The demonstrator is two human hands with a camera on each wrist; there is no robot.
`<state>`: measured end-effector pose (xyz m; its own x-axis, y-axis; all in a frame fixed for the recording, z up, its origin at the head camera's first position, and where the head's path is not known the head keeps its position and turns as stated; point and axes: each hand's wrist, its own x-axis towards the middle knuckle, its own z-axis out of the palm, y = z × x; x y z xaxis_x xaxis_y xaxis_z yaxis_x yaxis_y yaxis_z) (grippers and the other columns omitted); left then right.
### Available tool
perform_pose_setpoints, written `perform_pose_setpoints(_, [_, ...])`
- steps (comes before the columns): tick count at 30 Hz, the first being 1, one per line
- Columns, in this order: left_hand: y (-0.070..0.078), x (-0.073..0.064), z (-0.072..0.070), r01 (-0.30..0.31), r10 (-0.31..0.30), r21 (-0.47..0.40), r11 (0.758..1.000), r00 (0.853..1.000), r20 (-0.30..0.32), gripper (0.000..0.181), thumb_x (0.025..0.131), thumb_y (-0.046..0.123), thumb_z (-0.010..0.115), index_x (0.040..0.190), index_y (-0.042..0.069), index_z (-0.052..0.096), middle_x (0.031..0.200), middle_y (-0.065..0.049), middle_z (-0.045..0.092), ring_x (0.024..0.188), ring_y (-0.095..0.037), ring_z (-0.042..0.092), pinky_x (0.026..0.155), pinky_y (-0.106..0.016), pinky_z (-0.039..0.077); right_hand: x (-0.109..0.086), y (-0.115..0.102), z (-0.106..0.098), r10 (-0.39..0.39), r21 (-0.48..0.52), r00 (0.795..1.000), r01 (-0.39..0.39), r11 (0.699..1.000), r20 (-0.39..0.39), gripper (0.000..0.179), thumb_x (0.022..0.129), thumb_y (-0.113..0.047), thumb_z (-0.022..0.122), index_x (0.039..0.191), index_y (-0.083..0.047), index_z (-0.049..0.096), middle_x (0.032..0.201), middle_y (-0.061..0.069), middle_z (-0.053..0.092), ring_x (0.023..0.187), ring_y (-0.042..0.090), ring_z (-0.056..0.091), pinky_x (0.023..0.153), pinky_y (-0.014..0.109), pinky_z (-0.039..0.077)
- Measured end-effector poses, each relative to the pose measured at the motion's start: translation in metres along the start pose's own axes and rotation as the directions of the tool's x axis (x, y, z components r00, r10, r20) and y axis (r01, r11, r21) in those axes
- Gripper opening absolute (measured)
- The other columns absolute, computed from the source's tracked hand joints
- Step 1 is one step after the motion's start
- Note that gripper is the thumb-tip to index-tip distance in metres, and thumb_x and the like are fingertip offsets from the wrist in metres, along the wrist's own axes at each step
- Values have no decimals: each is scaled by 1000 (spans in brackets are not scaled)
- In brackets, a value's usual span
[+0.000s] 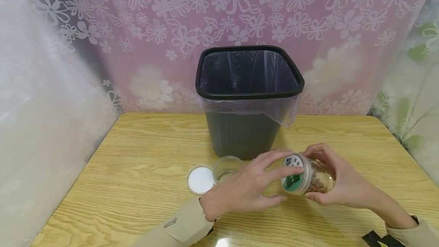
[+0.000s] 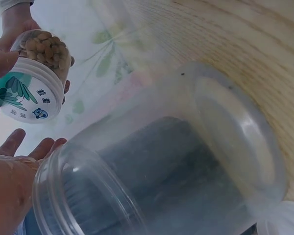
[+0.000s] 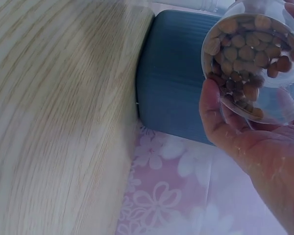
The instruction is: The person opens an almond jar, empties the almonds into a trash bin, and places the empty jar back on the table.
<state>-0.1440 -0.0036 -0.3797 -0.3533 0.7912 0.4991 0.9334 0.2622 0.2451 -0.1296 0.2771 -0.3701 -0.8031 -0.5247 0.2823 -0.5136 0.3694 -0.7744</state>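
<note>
My right hand point(image 1: 350, 182) grips a clear plastic jar point(image 1: 322, 172) that lies tilted, its lid towards my left hand. Brown shelled nuts point(image 3: 242, 53), perhaps almonds, fill part of it. The lid point(image 2: 32, 93) is on the jar and bears a white and green label. My left hand point(image 1: 248, 184) reaches to the lid with fingers spread and fairly straight; one finger lies across the label in the head view. Beside the left wrist stands a second clear jar point(image 1: 228, 160), uncapped, partly hidden by that hand. A white round lid point(image 1: 201, 179) lies next to it.
A dark grey bin point(image 1: 243, 132) with a black rim and a purple liner bag stands at the back middle of the wooden table point(image 1: 144, 155). Flowered curtains point(image 1: 154, 29) hang behind and at both sides. A black strap shows at the right sleeve.
</note>
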Motion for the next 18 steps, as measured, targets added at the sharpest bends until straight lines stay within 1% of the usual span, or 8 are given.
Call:
perform_pose_setpoints(4, [0, 0, 0, -6, 6, -2, 1000, 1000, 5, 75, 93, 33, 77, 156, 20, 39, 165, -6, 31, 155, -16, 30, 128, -29, 21, 1, 1, 1, -23, 29, 999, 22, 999, 25, 83, 67, 11, 87, 136, -7, 44, 133, 2, 56, 127, -1, 56, 100, 12, 48])
perform_pose_setpoints(7, [0, 0, -1, -10, 10, -14, 1000, 1000, 9, 75, 92, 31, 77, 156, 20, 39, 165, -5, 32, 154, -15, 31, 129, -28, 20, 2, 1, 4, -41, 47, 998, 39, 998, 44, 83, 67, 10, 87, 137, -7, 45, 135, 2, 54, 130, -1, 54, 100, 13, 49])
perform_pose_setpoints(9, [0, 0, 0, -15, 15, -22, 1000, 1000, 10, 75, 92, 31, 78, 156, 19, 40, 165, -6, 32, 154, -15, 31, 128, -28, 21, 4, 1, 5, -53, 57, 997, 49, 997, 62, 82, 68, 10, 87, 137, -6, 45, 136, 2, 53, 131, -1, 53, 103, 13, 48])
perform_pose_setpoints(12, [1, 0, 0, -19, 20, -36, 999, 1000, 5, 76, 91, 30, 79, 155, 19, 41, 164, -7, 33, 154, -15, 31, 127, -27, 25, 3, 2, 5, -54, 62, 995, 49, 997, 82, 80, 69, 9, 86, 137, -7, 45, 137, 0, 51, 132, -2, 52, 103, 14, 49])
perform_pose_setpoints(18, [3, 1, 1, -13, 12, -90, 996, 1000, -12, 78, 88, 28, 82, 154, 19, 42, 161, -8, 34, 152, -15, 35, 121, -22, 33, 2, 4, 4, -37, 94, 993, 27, 995, 108, 80, 69, 13, 84, 136, -4, 45, 137, -4, 51, 132, -2, 52, 103, 17, 50])
